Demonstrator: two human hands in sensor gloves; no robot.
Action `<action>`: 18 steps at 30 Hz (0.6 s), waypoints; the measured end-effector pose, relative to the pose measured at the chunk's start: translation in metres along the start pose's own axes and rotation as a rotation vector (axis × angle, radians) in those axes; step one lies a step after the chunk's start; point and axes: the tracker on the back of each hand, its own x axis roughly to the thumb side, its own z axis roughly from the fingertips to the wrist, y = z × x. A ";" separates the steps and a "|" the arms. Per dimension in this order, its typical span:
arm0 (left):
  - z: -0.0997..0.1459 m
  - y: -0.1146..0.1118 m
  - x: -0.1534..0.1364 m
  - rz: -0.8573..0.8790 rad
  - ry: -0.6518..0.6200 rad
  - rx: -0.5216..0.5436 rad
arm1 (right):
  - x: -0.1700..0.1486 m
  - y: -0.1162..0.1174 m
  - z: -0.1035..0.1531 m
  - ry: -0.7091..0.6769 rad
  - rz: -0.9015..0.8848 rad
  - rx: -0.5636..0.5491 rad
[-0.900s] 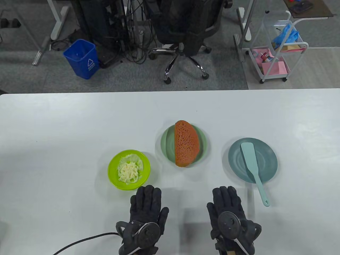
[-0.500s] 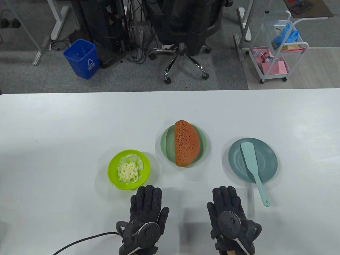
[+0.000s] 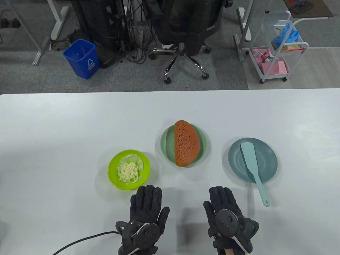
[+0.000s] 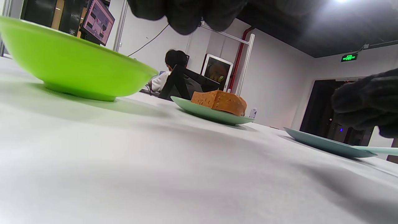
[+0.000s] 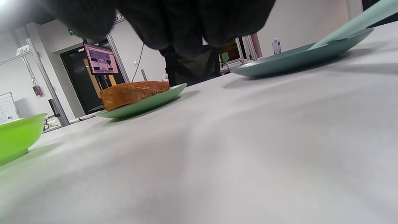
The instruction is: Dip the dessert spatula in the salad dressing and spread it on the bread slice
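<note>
A brown bread slice (image 3: pixel 186 143) lies on a pale green plate (image 3: pixel 166 142) at the table's middle; it also shows in the left wrist view (image 4: pixel 219 101) and the right wrist view (image 5: pixel 132 92). A lime green bowl (image 3: pixel 113 175) holds pale salad dressing (image 3: pixel 128 172). A light teal spatula (image 3: pixel 253 166) lies on a blue-grey plate (image 3: pixel 268 159), handle pointing toward me over the rim. My left hand (image 3: pixel 146 202) rests flat and empty just below the bowl. My right hand (image 3: pixel 223 202) lies flat and empty, left of the spatula's handle.
A black cable (image 3: pixel 82 240) runs from my left hand to the bottom left. Beyond the table's far edge stand an office chair (image 3: pixel 186 32), a blue bin (image 3: pixel 82 58) and a white cart (image 3: pixel 276 50).
My right hand has shifted slightly to the left and a little away from me. My left hand and all objects have stayed put.
</note>
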 end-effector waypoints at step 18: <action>-0.003 0.001 -0.005 0.066 -0.009 0.018 | 0.012 0.022 -0.108 0.409 -0.298 0.060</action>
